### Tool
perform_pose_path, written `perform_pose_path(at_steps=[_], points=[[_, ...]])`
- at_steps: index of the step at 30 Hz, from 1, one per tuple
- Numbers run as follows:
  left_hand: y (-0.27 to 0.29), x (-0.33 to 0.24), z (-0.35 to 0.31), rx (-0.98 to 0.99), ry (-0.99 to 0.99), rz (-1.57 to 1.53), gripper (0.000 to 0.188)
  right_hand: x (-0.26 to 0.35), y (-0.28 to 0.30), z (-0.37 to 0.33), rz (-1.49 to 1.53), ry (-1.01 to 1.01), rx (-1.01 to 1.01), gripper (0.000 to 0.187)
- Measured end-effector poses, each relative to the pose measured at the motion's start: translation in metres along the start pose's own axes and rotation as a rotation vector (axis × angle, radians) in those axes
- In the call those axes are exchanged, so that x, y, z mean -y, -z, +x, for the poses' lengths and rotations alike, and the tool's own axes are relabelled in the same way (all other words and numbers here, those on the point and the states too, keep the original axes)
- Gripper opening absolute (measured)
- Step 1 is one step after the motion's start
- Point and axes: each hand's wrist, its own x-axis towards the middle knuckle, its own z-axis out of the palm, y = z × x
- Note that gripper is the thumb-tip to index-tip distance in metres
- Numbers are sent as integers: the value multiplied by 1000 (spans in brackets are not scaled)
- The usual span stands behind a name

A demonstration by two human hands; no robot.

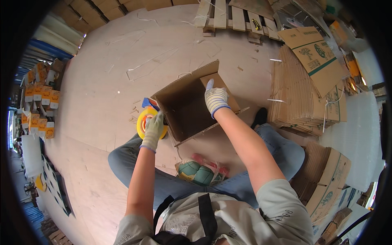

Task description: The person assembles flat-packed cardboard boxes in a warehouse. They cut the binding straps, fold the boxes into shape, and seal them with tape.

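An open brown corrugated cardboard box [179,83] sits on the pale, scuffed floor [94,143] between the seated person's legs in faded blue jeans [281,145], its opening facing up and tilted slightly in view, its inside dark. The left hand [153,128], in a pale knitted glove, is closed around a tape dispenser with blue and red parts [149,103] that carries a wide yellow roll of tape [142,120]; the tool is just beside the left side of the box. The right hand [216,100], in a white knitted glove with coloured stripes and a blue cuff, lies on the right side of the box, over a lighter brown cardboard flap [231,101], one finger stretched toward the far corner. Its other fingers are hard to make out from above, so I cannot tell whether it grips the flap or only presses on it.

Near the person's lap lies a clear-wrapped bundle of rounded dark green items [196,173] with something pinkish red [222,170] next to it. To the right, near a black shoe [260,117], stands a tall stack of flattened brown cartons [288,92]. A slatted wooden pallet [220,16] lies beyond the box, bearing a small yellow-and-black cutter [256,24]. Orange-and-white small cartons [41,96] are piled at far left.
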Motion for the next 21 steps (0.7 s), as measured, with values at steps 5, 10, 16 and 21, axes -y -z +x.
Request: perform_pose_path(at_steps=[5,10,16,21], points=[[-13,-39,-48,59,365,-492,33,-13,23,-25,-696,453,171,67],[-68,14,-63,-122,534,-442,49,-23,67,-91,-757,737,217,88],[-108,-5,-72,65,548,-495,47,-24,101,-95,-846,723,456,98],[-83,-21,-84,16,403,-418,48,-26,90,-86,-787,700,515,91]])
